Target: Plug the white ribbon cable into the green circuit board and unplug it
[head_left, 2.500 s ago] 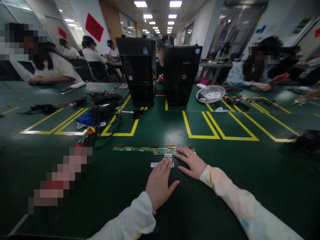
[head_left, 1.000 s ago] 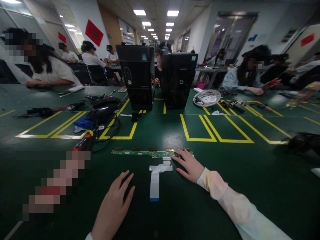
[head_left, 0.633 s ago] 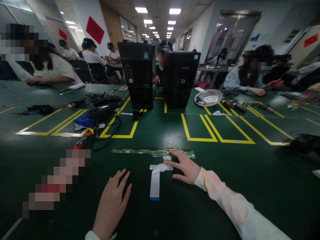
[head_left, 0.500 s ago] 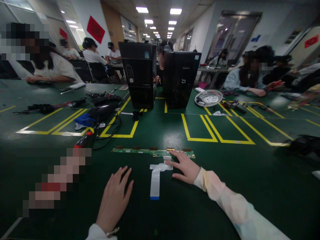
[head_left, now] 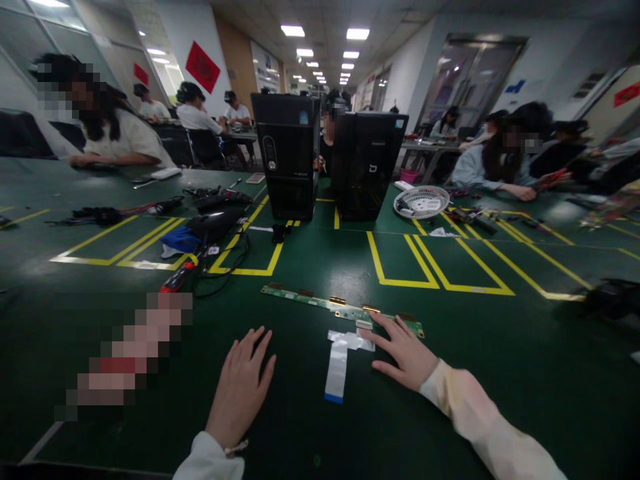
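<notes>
A long, thin green circuit board lies slanted on the green table, its right end nearer to me. Just below its middle right part is a white ribbon cable, bent in an L with a blue end. My right hand has its fingers spread; the fingertips touch the board near its white connector, and one finger rests at the cable's upper end. Left of the cable, my left hand lies on the table with fingers stretched out, apart from both things.
Two black computer towers stand at the back centre. A white basket sits right of them. On the left are a red-and-black handled tool, a blue cloth and tangled black cables. Other people sit around the room.
The circuit board and ribbon cable have shifted right along with my right hand, and the board has turned so that its right end is nearer. The camera view has also moved slightly.
</notes>
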`<state>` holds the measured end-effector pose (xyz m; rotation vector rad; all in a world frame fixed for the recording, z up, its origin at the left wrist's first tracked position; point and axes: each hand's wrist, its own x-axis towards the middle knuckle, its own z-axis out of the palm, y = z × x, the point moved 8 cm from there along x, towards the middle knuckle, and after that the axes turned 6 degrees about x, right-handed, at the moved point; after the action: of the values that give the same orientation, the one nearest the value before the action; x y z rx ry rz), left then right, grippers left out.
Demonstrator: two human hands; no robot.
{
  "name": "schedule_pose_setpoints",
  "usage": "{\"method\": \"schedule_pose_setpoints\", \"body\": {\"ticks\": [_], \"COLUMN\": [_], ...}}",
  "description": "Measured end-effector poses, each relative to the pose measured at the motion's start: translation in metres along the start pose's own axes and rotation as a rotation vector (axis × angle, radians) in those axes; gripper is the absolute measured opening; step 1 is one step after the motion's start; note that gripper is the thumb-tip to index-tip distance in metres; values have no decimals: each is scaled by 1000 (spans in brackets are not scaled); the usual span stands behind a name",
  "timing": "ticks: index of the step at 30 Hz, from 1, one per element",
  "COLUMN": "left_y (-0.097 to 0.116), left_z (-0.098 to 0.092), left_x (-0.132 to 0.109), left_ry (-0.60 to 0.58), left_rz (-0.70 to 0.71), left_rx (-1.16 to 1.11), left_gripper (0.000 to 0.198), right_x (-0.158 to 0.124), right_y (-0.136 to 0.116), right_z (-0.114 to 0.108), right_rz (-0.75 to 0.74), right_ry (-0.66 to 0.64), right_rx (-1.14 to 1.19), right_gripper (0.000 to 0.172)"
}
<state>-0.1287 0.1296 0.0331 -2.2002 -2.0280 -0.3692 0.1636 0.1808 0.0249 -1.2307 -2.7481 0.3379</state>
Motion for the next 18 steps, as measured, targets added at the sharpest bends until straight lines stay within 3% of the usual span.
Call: {"method": "schedule_pose_setpoints", "body": {"ticks": [5,11,18], "left_y": [0,0,0], "left_z": [1,2,1], "left_x": [0,0,-1], "left_ry": [-9,-14,-7], "left_rz": [-1,-2,-1], "left_rx": [-1,10,2], "left_gripper": [48,49,48], "right_x": [-55,-116,-164], "right_y": [26,61,67], "right_z": [-4,-2,3], "right_rz": [135,410,673], "right_ry": [65,95,202], "right_rx": [-73,-133,-199], "right_gripper": [64,62,60]}}
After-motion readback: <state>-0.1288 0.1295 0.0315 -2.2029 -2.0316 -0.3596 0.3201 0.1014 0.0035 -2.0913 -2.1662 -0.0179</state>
